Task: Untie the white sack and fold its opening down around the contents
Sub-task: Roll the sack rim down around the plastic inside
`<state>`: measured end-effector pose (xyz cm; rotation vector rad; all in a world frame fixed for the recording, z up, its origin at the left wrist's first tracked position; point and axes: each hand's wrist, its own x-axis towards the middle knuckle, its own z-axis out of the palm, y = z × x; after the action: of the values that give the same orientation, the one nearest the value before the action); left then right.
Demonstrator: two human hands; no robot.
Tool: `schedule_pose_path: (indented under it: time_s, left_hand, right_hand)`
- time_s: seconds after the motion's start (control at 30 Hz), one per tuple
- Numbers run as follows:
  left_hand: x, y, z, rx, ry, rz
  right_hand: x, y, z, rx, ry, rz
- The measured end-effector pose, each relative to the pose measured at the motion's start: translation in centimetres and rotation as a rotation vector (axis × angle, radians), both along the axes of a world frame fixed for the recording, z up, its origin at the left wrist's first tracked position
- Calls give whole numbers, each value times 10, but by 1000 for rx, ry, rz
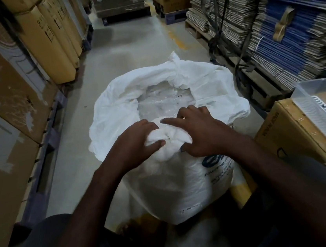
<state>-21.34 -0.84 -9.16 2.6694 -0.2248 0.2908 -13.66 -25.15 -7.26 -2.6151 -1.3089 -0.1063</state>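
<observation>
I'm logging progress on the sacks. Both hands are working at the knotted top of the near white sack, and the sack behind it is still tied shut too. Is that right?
Not quite. The head view shows the left hand and right hand on the knot of the near sack, but the sack behind it is already open, its mouth folded down around clear plastic contents.

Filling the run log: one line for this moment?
phase: untying | left hand and right hand grip knot | near white sack tied

The white sack [177,183] stands upright before me. Its top is bunched into a tight knot [168,138]. Blue print is on its side.
</observation>
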Motion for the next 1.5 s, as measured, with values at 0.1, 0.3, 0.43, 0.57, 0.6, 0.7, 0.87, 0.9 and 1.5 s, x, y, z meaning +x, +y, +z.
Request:
schedule_pose_path:
  time_s: [0.1,0.3,0.43,0.57,0.6,0.7,0.87,0.9,1.5]
  left_hand:
    - [-4,-4,5,127,-154,88]
    - [-2,-19,6,117,-285,65]
    - [-4,-32,6,137,-305,81]
    - [1,-15,12,71,-518,235]
    - [2,-10,10,59,-554,238]
    - [0,-9,1,68,-564,229]
    - [5,-19,1,209,-285,139]
    - [7,-21,2,231,-215,107]
    - [4,-15,-9,22,72,139]
  right_hand:
    - [-3,-3,0,-33,128,25]
    - [-1,9,7,285,-194,-105]
    - [-1,18,10,386,-376,-132]
    - [-6,22,14,334,-160,12]
    - [-7,21,14,287,-43,37]
    - [-11,17,9,132,123,35]
    - [9,10,16,373,-317,-119]
    - [11,8,16,438,-376,-153]
    - [14,10,2,77,166,-22]
